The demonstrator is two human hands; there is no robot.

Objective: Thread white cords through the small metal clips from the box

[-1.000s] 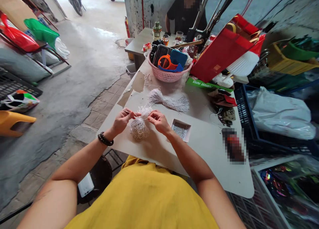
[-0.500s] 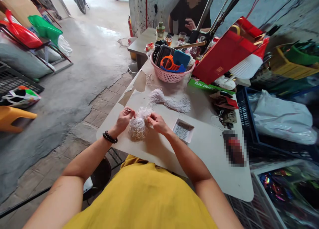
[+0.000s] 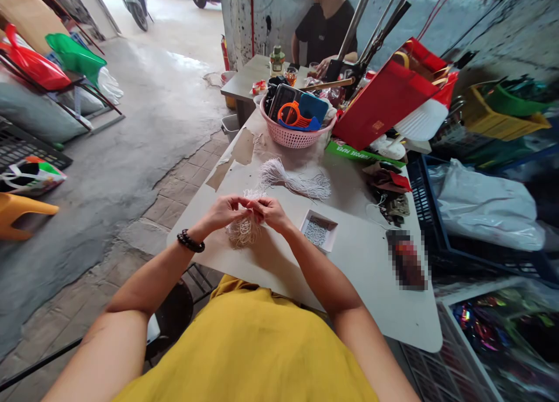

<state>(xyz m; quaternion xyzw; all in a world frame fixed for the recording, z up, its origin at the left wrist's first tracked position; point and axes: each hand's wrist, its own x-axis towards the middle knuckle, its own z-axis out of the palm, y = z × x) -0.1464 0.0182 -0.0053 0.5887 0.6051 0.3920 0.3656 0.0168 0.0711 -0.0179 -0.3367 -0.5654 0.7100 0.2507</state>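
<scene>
My left hand (image 3: 223, 212) and my right hand (image 3: 271, 212) meet fingertip to fingertip above a bundle of white string (image 3: 243, 233). Both are closed in a pinch, and whatever sits between the fingers is too small to make out. The hands cover the middle of the bundle; its looped ends show below them and a bit above. Further back on the table lies a second bundle of white string (image 3: 297, 179), fanned out to the right. Right of my right hand stands a small white box (image 3: 330, 239) holding many tiny grey metal pieces.
A pink basket (image 3: 297, 137) of odds and ends stands at the table's back, beside a red paper bag (image 3: 388, 93). A pixelated item (image 3: 407, 260) lies on the right. Behind, a person (image 3: 327, 32) sits at another table. Blue crates (image 3: 423, 198) flank the right edge.
My hands, apart on either side of the string bundle before, have come together above it. The seated person's hand has lowered toward the far table. The view has shifted slightly.
</scene>
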